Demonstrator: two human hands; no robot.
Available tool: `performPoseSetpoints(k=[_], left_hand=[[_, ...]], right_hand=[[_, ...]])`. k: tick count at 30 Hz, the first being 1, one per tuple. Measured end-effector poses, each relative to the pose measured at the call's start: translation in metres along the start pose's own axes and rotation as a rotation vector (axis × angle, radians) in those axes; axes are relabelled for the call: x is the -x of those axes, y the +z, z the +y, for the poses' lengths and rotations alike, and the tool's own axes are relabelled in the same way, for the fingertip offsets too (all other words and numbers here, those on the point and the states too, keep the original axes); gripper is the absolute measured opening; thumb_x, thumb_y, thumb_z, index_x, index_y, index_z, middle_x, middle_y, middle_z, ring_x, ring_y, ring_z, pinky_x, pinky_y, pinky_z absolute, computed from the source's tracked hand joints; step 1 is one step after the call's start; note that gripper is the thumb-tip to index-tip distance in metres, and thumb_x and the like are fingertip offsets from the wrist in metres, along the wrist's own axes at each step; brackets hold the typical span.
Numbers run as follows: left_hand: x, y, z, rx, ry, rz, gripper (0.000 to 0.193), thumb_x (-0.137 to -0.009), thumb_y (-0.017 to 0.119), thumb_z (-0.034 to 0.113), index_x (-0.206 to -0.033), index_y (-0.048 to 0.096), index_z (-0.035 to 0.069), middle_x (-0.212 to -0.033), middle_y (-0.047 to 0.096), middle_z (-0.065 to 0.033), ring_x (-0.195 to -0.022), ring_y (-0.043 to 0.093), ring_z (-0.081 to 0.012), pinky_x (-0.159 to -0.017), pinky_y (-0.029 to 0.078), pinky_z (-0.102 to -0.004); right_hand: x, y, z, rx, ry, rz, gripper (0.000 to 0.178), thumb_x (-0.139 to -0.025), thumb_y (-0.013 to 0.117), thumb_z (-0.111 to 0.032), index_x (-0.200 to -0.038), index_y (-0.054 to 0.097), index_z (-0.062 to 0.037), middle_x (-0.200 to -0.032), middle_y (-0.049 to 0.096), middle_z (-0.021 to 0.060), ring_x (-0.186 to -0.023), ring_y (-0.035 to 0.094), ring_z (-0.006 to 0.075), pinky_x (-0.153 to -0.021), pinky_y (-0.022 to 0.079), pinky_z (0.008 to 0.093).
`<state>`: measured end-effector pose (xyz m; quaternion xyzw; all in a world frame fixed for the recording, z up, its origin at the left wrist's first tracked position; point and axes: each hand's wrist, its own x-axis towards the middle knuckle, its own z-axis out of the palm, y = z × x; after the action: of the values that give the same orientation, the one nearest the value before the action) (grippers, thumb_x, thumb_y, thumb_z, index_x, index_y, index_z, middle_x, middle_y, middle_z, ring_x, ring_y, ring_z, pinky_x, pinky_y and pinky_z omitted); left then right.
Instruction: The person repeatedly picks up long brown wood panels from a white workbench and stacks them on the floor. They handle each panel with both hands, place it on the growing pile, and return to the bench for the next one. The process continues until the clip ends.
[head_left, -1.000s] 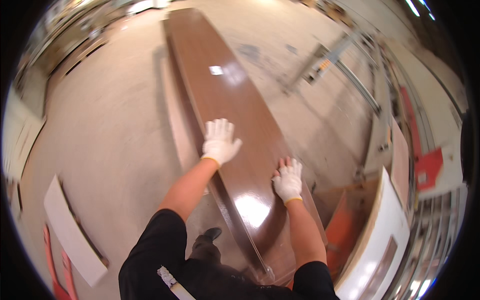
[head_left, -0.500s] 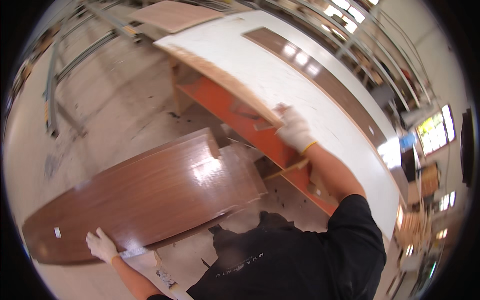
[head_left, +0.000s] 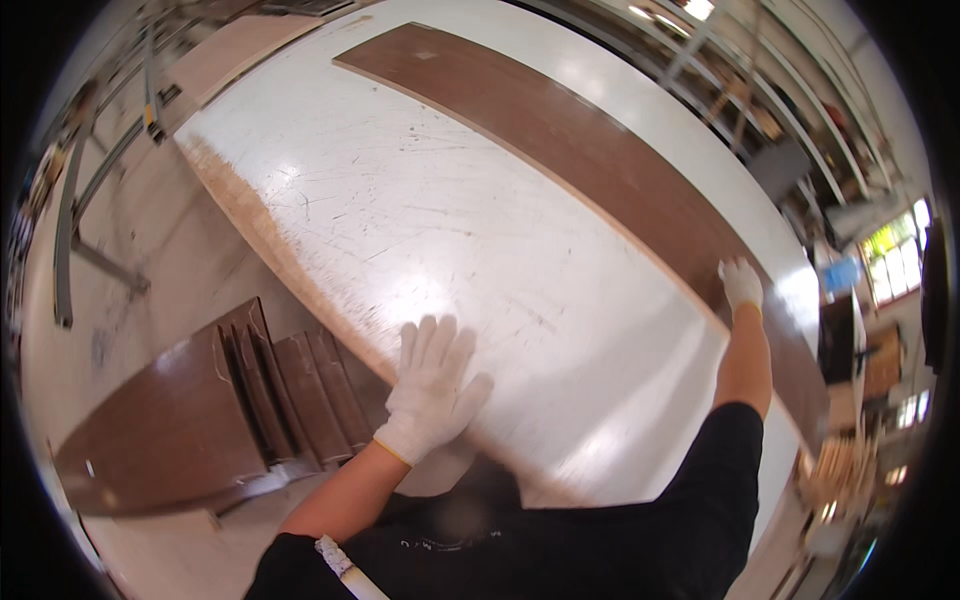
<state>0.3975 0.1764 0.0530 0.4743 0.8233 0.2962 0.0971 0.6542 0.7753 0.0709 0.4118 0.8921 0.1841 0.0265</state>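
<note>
My left hand (head_left: 430, 390), in a white knit glove, lies with fingers spread at the near edge of a white tabletop (head_left: 440, 210). My right hand (head_left: 741, 284), gloved too, is over the right part of a long brown wood-grain board (head_left: 560, 130). Its fingers look curled against the board's surface; whether something small is between them I cannot make out. The board lies flat along the far side of the scratched white top. On the lower left, beside the table, rests a stack of brown panels (head_left: 170, 420) with staggered ends.
A pinkish-tan board (head_left: 240, 55) lies beyond the table's far left corner. Grey metal frames (head_left: 75, 220) stand on the left floor. Shelving racks (head_left: 700, 70) run along the far right side. The table's near left edge is worn down to bare wood (head_left: 240, 205).
My left hand has left the brown panel stack for the white tabletop. My right hand has moved from the table's near edge right to the long board. My view has turned toward the table.
</note>
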Motion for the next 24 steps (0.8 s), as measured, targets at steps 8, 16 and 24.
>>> performPoseSetpoints(k=[8, 16, 24], left_hand=[[-0.010, 0.027, 0.022, -0.342, -0.030, 0.054, 0.064, -0.081, 0.076, 0.032, -0.133, 0.059, -0.001, -0.141, 0.053, -0.0276, -0.127, 0.053, -0.0525, -0.116, 0.036, -0.0679], [0.002, 0.055, 0.052, -0.367, -0.376, 0.642, 0.062, -0.088, 0.070, 0.021, -0.142, 0.052, -0.002, -0.145, 0.056, -0.0267, -0.135, 0.054, -0.0478, -0.116, 0.042, -0.0526], [0.090, 0.202, 0.204, 1.015, -0.921, 0.747, 0.104, -0.097, 0.076, 0.037, -0.172, 0.012, 0.005, -0.152, 0.056, -0.0200, -0.133, 0.059, -0.0279, -0.112, 0.048, -0.0387]], right_hand=[[-0.130, 0.121, 0.133, -0.291, 0.106, 0.042, 0.044, -0.108, 0.049, -0.030, -0.133, 0.069, 0.0000, -0.144, 0.064, 0.0217, -0.130, 0.059, 0.0408, -0.113, 0.047, 0.0481], [-0.049, 0.071, 0.089, -0.402, 0.128, 0.102, 0.039, -0.106, 0.055, -0.031, -0.122, 0.072, 0.0007, -0.124, 0.067, 0.0230, -0.118, 0.064, 0.0411, -0.102, 0.051, 0.0509], [0.188, 0.017, 0.034, -0.593, 0.056, 0.079, 0.039, -0.102, 0.066, -0.026, -0.125, 0.069, 0.0064, -0.122, 0.064, 0.0239, -0.117, 0.061, 0.0421, -0.102, 0.050, 0.0490]])
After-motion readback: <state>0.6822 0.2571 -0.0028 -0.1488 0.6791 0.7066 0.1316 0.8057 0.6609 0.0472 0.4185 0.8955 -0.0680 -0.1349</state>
